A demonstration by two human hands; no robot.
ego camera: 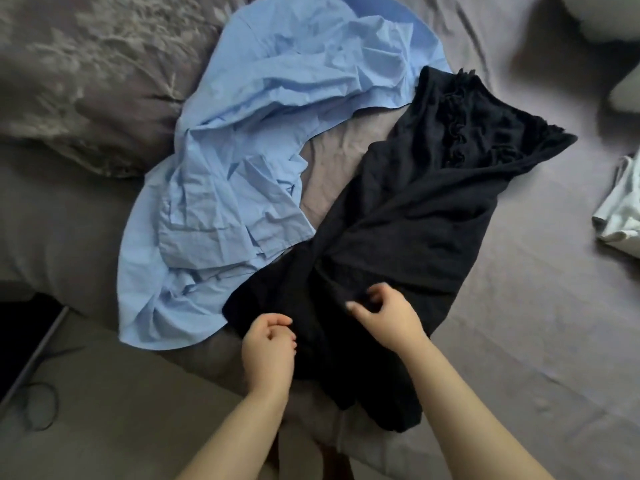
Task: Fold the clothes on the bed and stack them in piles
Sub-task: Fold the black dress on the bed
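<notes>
A black garment [412,216] with a ruffled, lacy far end lies twisted and stretched out across the grey bed sheet [540,306]. Its near end hangs over the bed's front edge. My left hand [268,348] pinches the black fabric at its near left edge, fingers curled. My right hand [382,315] hovers over the middle of the near part, thumb and fingers curled and pinching a fold of the black fabric. A crumpled light blue shirt [256,143] lies spread to the left, its near edge partly under the black garment.
A grey patterned duvet [90,77] is bunched at the far left. A white garment [620,209] lies at the right edge. A pale pillow [602,15] sits far right. The floor with a dark cable [41,407] shows at lower left.
</notes>
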